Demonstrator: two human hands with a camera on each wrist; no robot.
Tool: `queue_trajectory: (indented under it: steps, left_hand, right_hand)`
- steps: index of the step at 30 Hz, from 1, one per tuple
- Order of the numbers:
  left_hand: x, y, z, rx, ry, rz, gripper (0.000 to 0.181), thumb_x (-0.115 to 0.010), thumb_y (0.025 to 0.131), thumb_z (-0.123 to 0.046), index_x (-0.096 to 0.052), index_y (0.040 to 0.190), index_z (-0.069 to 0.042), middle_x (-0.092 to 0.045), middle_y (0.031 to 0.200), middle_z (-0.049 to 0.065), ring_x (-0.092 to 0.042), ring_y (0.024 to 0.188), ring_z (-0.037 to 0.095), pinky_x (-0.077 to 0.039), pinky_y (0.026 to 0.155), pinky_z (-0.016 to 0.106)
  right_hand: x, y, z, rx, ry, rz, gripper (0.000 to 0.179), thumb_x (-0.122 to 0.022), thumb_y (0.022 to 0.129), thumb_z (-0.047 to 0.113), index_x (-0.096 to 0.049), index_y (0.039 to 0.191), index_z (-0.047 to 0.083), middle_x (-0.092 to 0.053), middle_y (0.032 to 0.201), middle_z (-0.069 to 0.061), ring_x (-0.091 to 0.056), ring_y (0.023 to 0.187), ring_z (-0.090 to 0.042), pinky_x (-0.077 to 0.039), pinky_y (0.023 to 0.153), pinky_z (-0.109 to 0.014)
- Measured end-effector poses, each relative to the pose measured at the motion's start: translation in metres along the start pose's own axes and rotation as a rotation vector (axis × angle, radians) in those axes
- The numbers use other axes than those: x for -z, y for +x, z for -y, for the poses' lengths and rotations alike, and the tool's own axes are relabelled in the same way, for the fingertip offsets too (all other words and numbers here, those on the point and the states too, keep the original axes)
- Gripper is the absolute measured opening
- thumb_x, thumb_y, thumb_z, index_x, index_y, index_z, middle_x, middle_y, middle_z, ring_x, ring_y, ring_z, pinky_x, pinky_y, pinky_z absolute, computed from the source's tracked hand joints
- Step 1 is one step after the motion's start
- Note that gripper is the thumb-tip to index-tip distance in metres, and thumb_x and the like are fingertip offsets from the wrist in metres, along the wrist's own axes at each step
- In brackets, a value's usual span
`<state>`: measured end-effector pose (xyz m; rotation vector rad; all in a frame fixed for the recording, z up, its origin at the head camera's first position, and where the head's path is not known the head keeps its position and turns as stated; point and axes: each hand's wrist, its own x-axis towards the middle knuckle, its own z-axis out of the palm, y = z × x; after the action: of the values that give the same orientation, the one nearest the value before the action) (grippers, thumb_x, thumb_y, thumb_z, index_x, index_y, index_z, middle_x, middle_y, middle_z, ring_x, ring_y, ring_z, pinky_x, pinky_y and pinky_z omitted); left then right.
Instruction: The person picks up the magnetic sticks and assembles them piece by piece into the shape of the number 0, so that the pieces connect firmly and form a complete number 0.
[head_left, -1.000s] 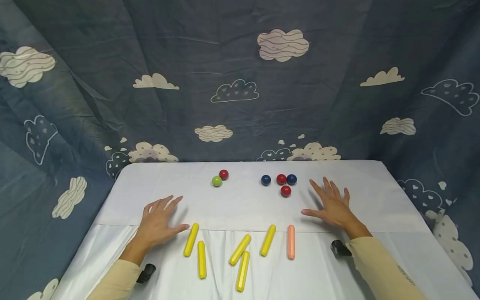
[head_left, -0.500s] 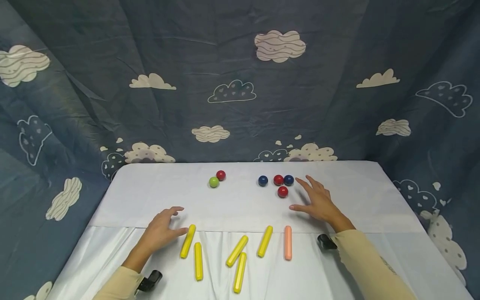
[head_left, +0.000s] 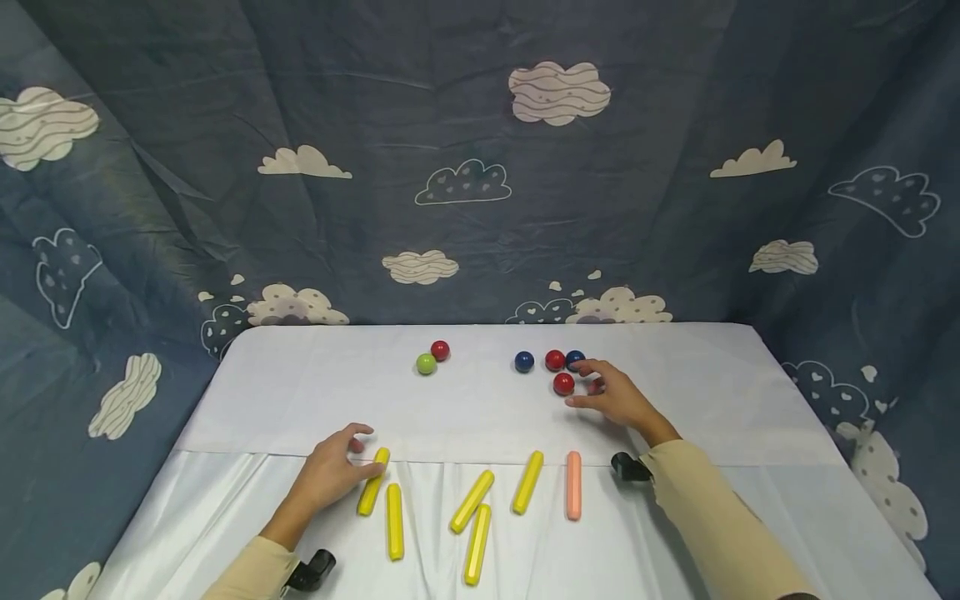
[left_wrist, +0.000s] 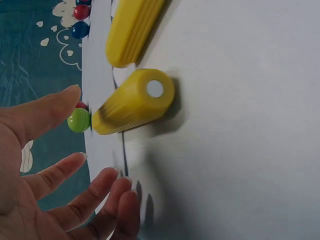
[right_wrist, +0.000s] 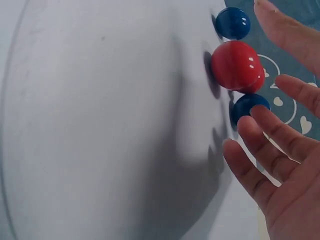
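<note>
My right hand (head_left: 617, 402) reaches in from the right, thumb and fingers spread around the near side of a glossy red ball (head_left: 563, 384). Its fingertips overlap a dark blue ball (head_left: 573, 356) behind, partly hiding it. Another red ball (head_left: 555, 360) and a second blue ball (right_wrist: 233, 23) sit close by. On the other side, my left hand (head_left: 327, 475) hovers with loosely bent fingers beside a yellow ribbed rod (left_wrist: 132, 102), which has a pale round disc in its end. In the head view the left thumb overlaps this rod. Neither hand holds anything.
Several more yellow rods (head_left: 394, 522) and one pink rod (head_left: 573, 486) lie along the near part of the white-covered table (head_left: 300, 367). A green ball (head_left: 426, 364) and a red ball (head_left: 440, 350) rest far left of centre. A cloud-patterned curtain (head_left: 360, 217) stands behind.
My right hand has moved left from the bare cloth to the red and blue balls, its fingers drawing closer together. My left hand has shifted slightly right and nearer, over the leftmost yellow rod.
</note>
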<state>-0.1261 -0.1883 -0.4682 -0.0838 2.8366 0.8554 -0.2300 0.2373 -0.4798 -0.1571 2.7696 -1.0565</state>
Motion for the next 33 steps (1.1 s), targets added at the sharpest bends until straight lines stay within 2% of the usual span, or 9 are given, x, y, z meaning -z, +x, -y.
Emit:
queue_trajectory:
  steps: [5,11,19,22,29,33]
  left_hand:
    - [-0.003,-0.002,0.004,0.013,-0.011,-0.002,0.061,-0.081,0.075,-0.030,-0.056,0.126,-0.007,-0.062,0.096,0.005,-0.054,0.079,0.020,-0.045,0.066,0.035]
    - [-0.006,-0.001,0.007,0.019,-0.025,-0.012,0.060,-0.083,0.074,-0.033,-0.058,0.123,-0.008,-0.060,0.086,0.000,-0.050,0.069,0.016,-0.041,0.058,0.030]
    - [-0.007,0.003,0.006,0.036,-0.018,0.002,0.035,-0.083,0.074,-0.032,-0.065,0.095,-0.011,-0.057,0.077,-0.002,-0.050,0.067,0.015,-0.039,0.059,0.030]
    - [-0.007,0.001,0.006,0.034,-0.006,0.006,0.030,-0.082,0.075,-0.030,-0.065,0.090,-0.011,-0.056,0.074,-0.002,-0.050,0.065,0.014,-0.039,0.057,0.029]
    - [-0.008,0.001,0.004,0.020,0.009,-0.006,0.020,-0.077,0.077,-0.024,-0.069,0.089,-0.011,-0.059,0.071,-0.004,-0.052,0.058,0.011,-0.041,0.051,0.027]
    - [-0.006,0.002,0.003,0.010,0.030,-0.008,0.017,-0.073,0.079,-0.023,-0.070,0.092,-0.011,-0.061,0.074,-0.004,-0.052,0.060,0.011,-0.041,0.051,0.027]
  right_hand:
    - [-0.003,0.009,0.002,0.020,-0.003,-0.003,0.061,-0.081,0.078,0.025,-0.055,0.131,0.008,-0.058,0.118,-0.017,-0.054,0.093,-0.028,-0.051,0.080,-0.037]
    - [-0.006,0.018,0.006,0.012,-0.015,0.005,0.056,-0.081,0.079,0.024,-0.059,0.128,0.009,-0.061,0.113,-0.016,-0.057,0.096,-0.030,-0.051,0.085,-0.042]
    - [-0.010,0.021,0.008,-0.067,-0.020,-0.002,0.051,-0.080,0.080,0.022,-0.061,0.126,0.009,-0.060,0.115,-0.017,-0.054,0.105,-0.035,-0.049,0.090,-0.046]
    - [-0.013,0.021,0.007,-0.066,-0.020,-0.006,0.049,-0.080,0.080,0.021,-0.063,0.125,0.009,-0.060,0.114,-0.017,-0.054,0.104,-0.034,-0.049,0.089,-0.045]
    - [-0.013,0.021,0.007,-0.040,-0.051,-0.010,0.044,-0.076,0.082,0.010,-0.064,0.124,0.009,-0.060,0.121,-0.020,-0.055,0.103,-0.033,-0.049,0.091,-0.045]
    - [-0.012,0.022,0.005,-0.045,-0.053,-0.002,0.044,-0.075,0.083,0.007,-0.064,0.125,0.009,-0.059,0.124,-0.021,-0.055,0.104,-0.033,-0.049,0.091,-0.044]
